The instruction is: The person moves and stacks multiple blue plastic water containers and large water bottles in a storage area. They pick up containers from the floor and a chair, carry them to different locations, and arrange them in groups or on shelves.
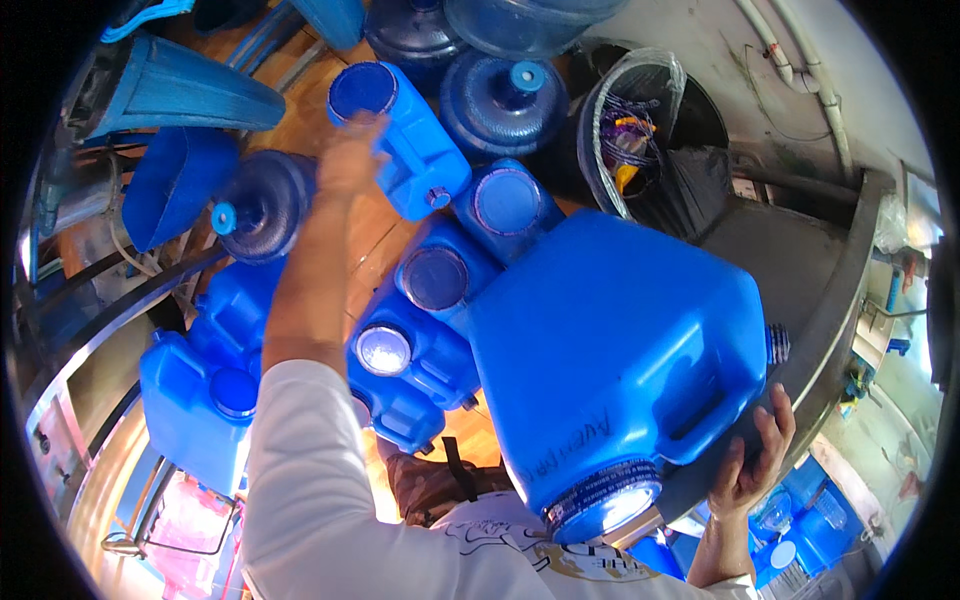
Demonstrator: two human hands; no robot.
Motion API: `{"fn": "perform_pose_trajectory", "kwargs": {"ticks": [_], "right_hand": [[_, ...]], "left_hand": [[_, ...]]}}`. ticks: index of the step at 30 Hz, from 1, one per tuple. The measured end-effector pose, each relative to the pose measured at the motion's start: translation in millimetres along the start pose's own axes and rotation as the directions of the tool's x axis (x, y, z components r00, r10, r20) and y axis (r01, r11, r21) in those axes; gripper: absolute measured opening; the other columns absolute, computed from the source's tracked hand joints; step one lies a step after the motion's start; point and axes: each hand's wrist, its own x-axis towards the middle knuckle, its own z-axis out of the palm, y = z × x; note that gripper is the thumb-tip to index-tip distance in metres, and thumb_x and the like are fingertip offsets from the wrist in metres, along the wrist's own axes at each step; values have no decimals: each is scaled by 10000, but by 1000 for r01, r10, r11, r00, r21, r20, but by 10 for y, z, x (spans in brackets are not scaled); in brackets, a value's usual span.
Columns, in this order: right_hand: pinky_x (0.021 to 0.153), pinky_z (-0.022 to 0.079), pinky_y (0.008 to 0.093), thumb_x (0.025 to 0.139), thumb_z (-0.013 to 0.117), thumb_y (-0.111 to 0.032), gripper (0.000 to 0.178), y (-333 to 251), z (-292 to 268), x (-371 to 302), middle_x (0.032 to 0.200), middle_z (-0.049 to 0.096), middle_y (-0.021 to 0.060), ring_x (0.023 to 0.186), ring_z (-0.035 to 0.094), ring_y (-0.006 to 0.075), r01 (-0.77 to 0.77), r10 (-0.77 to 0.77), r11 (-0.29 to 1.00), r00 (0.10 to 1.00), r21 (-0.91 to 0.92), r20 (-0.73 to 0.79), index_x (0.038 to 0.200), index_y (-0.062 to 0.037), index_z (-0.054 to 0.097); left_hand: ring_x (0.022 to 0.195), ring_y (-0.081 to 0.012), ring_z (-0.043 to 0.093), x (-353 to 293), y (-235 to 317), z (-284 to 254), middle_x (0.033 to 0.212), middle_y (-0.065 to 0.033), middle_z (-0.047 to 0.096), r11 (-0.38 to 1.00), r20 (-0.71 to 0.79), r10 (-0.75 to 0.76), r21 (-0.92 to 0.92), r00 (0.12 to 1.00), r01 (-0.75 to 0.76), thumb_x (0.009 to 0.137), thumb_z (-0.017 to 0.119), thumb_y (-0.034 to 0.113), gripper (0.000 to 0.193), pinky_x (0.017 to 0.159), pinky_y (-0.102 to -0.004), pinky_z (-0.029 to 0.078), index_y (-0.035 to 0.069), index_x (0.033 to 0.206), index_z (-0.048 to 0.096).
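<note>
My left hand point(352, 158) is stretched forward and smeared by motion. It is at the capped end of a tilted blue water jug point(425, 135); I cannot tell whether it grips the jug. Close in front of me is a large blue jug point(610, 330) with a moulded handle, a wide cap toward me and a small threaded spout at its right. My right hand point(752, 455) is beside its handle corner, fingers stretched and apart; contact is unclear. Between my arm and the large jug stand several capped blue jugs point(437, 277) on the floor.
Round blue water bottles point(503, 103) stand at the back, another point(265, 205) at left. A black bin point(608, 120) with a plastic liner holds scraps. A grey counter point(775, 255) borders the right. More blue jugs point(190, 400) stand left, near a metal rail point(110, 335).
</note>
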Motion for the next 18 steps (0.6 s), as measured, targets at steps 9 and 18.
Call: {"fn": "perform_pose_trajectory", "kwargs": {"ticks": [9, 18], "right_hand": [[1159, 265, 544, 814, 551, 42, 562, -121, 107, 132, 1488, 406, 275, 1403, 373, 441, 198, -201, 977, 979, -80, -42, 1364, -59, 497], [1169, 240, 614, 553, 757, -66, 764, -507, 92, 1048, 1436, 486, 152, 1396, 382, 416, 674, -414, 735, 528, -69, 742, 1281, -159, 545]], "left_hand": [[1223, -391, 545, -1454, -1878, -463, 1293, -182, 592, 745, 66, -666, 118, 743, 657, 782, 764, 363, 641, 1012, -463, 454, 228, 1345, 489], [1084, -387, 644, -2175, -1029, -1453, 1290, -162, 557, 826, 30, -560, -63, 828, 560, 814, 751, 365, 563, 915, -475, 529, 235, 1296, 492]]}}
